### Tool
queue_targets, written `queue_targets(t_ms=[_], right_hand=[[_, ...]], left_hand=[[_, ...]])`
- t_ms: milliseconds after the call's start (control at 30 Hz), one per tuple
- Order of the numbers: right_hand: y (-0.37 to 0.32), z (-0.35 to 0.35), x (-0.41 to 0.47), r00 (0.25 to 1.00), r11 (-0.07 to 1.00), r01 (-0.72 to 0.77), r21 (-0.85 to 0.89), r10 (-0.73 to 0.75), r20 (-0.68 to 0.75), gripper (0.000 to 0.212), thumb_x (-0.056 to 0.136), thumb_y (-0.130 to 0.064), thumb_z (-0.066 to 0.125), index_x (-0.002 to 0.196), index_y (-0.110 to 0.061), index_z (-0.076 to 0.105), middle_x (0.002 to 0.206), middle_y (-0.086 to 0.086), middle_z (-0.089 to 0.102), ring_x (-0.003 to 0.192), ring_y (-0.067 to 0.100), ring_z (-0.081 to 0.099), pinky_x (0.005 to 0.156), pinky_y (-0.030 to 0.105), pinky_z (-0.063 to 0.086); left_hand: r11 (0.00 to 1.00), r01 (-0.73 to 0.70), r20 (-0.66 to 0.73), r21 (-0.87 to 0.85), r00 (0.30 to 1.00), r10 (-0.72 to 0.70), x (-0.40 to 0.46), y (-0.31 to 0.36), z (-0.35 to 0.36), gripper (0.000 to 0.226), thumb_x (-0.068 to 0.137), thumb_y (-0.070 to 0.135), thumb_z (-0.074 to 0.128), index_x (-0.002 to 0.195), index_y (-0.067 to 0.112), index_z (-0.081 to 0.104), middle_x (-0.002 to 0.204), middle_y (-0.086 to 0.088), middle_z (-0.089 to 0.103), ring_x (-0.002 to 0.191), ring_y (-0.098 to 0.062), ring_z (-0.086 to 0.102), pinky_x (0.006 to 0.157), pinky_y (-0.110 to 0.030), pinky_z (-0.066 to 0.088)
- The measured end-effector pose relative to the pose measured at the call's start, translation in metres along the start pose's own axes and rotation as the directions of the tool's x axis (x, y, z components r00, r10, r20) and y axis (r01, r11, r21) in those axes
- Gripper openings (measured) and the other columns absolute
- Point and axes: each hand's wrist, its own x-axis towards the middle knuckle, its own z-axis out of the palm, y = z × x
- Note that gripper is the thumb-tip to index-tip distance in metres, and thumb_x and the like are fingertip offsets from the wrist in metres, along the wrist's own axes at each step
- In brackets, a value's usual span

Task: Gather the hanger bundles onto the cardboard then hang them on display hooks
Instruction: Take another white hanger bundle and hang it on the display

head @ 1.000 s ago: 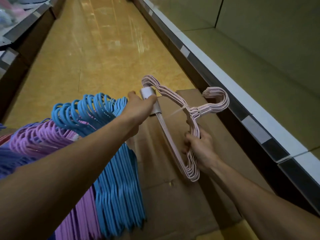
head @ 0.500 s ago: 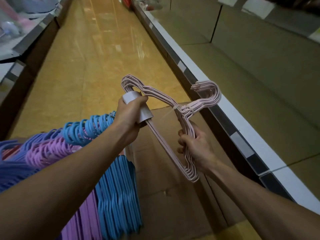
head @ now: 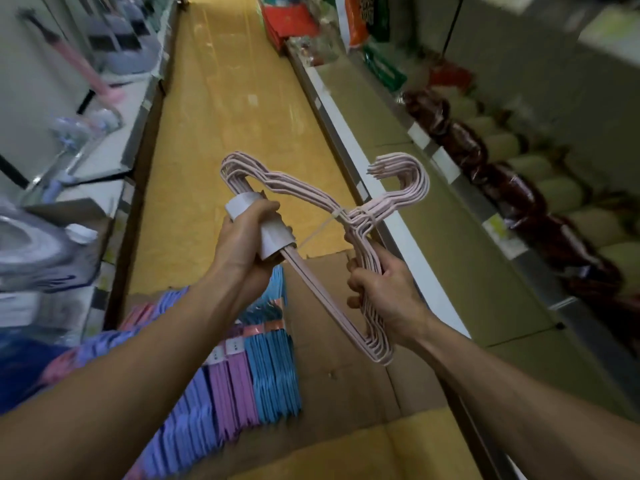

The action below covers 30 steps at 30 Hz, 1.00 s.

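I hold a pale pink hanger bundle (head: 313, 195) up in front of me with both hands, its hooks pointing right toward the shelf. My left hand (head: 244, 242) grips the white paper label wrapped round its bottom bar. My right hand (head: 384, 289) grips the bundle's lower shoulder, fingers curled round the wires. A white tie binds the necks. Below lies flat brown cardboard (head: 349, 358) on the floor, carrying rows of blue hanger bundles (head: 273, 368), purple ones (head: 232, 382) and violet ones (head: 183, 420), partly hidden by my left arm.
A yellow aisle floor (head: 221, 116) runs ahead. On the right stands a shelf unit with a white edge (head: 412, 258), bare low shelves and dark red packets (head: 512, 188) higher up. On the left, shelves hold blurred grey and pink goods (head: 114, 46).
Both hands have raised the pink bundle higher, away from the cardboard. My view has tilted up, showing more aisle and upper right shelves.
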Motion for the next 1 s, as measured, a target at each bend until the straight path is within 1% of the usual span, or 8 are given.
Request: queue_targets(t_ms=[133, 233, 333, 400, 600, 733, 867, 1000], right_hand=[[-0.112, 0.023, -0.034, 0.996, 0.997, 0.067, -0.043, -0.065, 0.06, 0.059, 0.084, 0.004, 0.052, 0.123, -0.038, 0.065, 0.083, 0.003, 0.05, 0.072, 0.02, 0.046, 0.06, 0.032, 0.046], [-0.209, 0.044, -0.068, 0.991, 0.99, 0.113, -0.086, -0.107, 0.077, 0.051, 0.084, 0.005, 0.053, 0.117, -0.032, 0.065, 0.08, 0.001, 0.051, 0.069, 0.017, 0.047, 0.057, 0.03, 0.045], [-0.308, 0.064, -0.103, 0.981, 0.974, 0.172, -0.149, -0.157, 0.111, 0.046, 0.086, 0.006, 0.054, 0.118, -0.026, 0.062, 0.081, 0.005, 0.051, 0.069, 0.02, 0.048, 0.059, 0.034, 0.047], [-0.372, 0.077, -0.124, 0.968, 0.955, 0.235, -0.182, -0.212, 0.137, 0.046, 0.086, 0.005, 0.055, 0.117, -0.028, 0.061, 0.082, 0.007, 0.052, 0.07, 0.023, 0.049, 0.06, 0.036, 0.047], [-0.547, 0.104, -0.167, 0.896, 0.849, 0.443, -0.29, -0.412, 0.164, 0.037, 0.088, -0.005, 0.059, 0.119, -0.026, 0.061, 0.082, 0.006, 0.056, 0.068, 0.021, 0.05, 0.06, 0.041, 0.048], [-0.636, 0.124, -0.195, 0.842, 0.773, 0.537, -0.338, -0.516, 0.158, 0.032, 0.089, -0.015, 0.061, 0.12, -0.022, 0.06, 0.076, -0.003, 0.056, 0.063, 0.017, 0.051, 0.06, 0.047, 0.051], [-0.692, 0.14, -0.23, 0.779, 0.719, 0.627, -0.301, -0.589, 0.216, 0.018, 0.089, -0.015, 0.06, 0.098, -0.03, 0.059, 0.07, -0.005, 0.051, 0.06, 0.015, 0.049, 0.059, 0.038, 0.048], [-0.727, 0.15, -0.26, 0.744, 0.71, 0.665, -0.233, -0.602, 0.29, 0.021, 0.091, -0.013, 0.058, 0.108, -0.025, 0.061, 0.075, -0.003, 0.052, 0.065, 0.016, 0.05, 0.06, 0.038, 0.047]], left_hand=[[0.997, -0.078, -0.049, -0.027, 0.996, 0.077, -0.058, 0.097, 0.018, 0.032, 0.095, 0.017, 0.062, 0.125, 0.014, 0.05, 0.094, -0.008, 0.056, 0.079, -0.028, 0.06, 0.091, -0.061, 0.052], [0.994, -0.1, -0.113, -0.042, 0.989, 0.095, -0.108, 0.175, 0.035, 0.043, 0.093, 0.02, 0.064, 0.133, 0.012, 0.051, 0.094, -0.007, 0.054, 0.078, -0.027, 0.057, 0.091, -0.06, 0.054], [0.983, -0.177, -0.112, -0.045, 0.979, 0.171, -0.164, 0.259, 0.055, 0.025, 0.083, 0.02, 0.066, 0.104, 0.011, 0.056, 0.082, -0.006, 0.051, 0.071, -0.025, 0.054, 0.081, -0.051, 0.056], [0.967, -0.25, -0.162, -0.054, 0.957, 0.239, -0.196, 0.313, 0.068, 0.027, 0.077, 0.018, 0.067, 0.099, 0.01, 0.054, 0.08, -0.008, 0.05, 0.073, -0.027, 0.054, 0.072, -0.046, 0.056], [0.883, -0.453, -0.196, -0.127, 0.884, 0.425, -0.275, 0.462, 0.109, 0.013, 0.077, 0.017, 0.067, 0.089, 0.012, 0.062, 0.086, -0.009, 0.056, 0.081, -0.026, 0.059, 0.065, -0.038, 0.053], [0.835, -0.523, -0.144, -0.169, 0.851, 0.504, -0.322, 0.542, 0.128, 0.034, 0.068, 0.024, 0.073, 0.096, 0.008, 0.062, 0.09, -0.015, 0.06, 0.094, -0.043, 0.066, 0.084, -0.059, 0.055], [0.76, -0.618, -0.181, -0.2, 0.786, 0.592, -0.376, 0.589, 0.136, 0.018, 0.076, 0.018, 0.067, 0.087, 0.01, 0.056, 0.063, -0.002, 0.054, 0.065, -0.025, 0.059, 0.067, -0.042, 0.051], [0.703, -0.677, -0.227, -0.218, 0.736, 0.638, -0.421, 0.616, 0.139, 0.012, 0.085, 0.009, 0.059, 0.078, 0.011, 0.05, 0.056, -0.001, 0.047, 0.05, -0.019, 0.053, 0.056, -0.034, 0.05]])
